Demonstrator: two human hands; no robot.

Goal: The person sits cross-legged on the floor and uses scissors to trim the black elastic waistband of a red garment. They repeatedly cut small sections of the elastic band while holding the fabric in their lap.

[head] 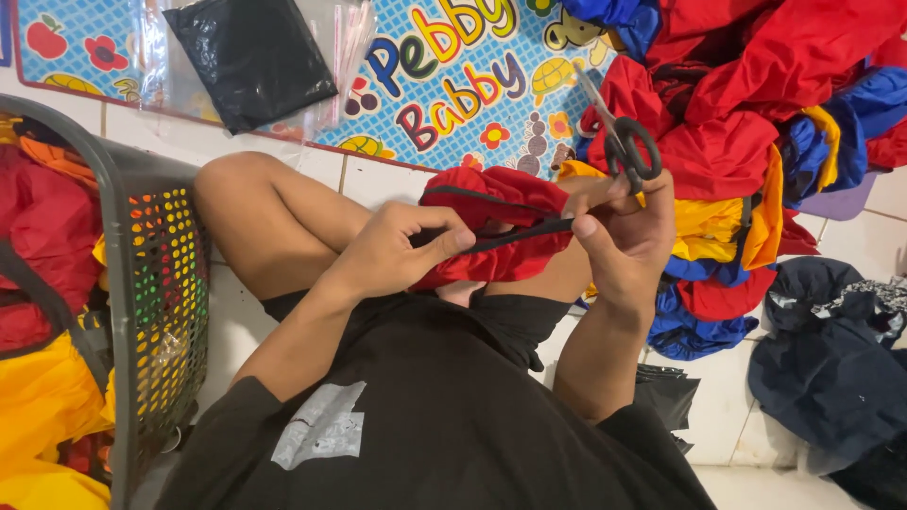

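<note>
- A bunched red fabric piece [491, 227] with a black strap [515, 235] along its edge is held over the lap, stretched between the two grips so that the strap runs taut.
- The left hand [392, 255] is closed on the strap's near end, thumb and fingers pinched together, which keeps the cloth from slipping.
- The right hand [628, 236] is clamped on the strap's other end; black-handled scissors [619, 142] are looped on its fingers, blades pointing up and away, parked clear of the cloth.
- Beyond the right grip, a pile of red, blue and yellow garments [756, 123] is heaped on the tiled floor [718, 397].
- Outside the left grip, a grey mesh basket [156, 283] is filled with red and yellow cloth.
</note>
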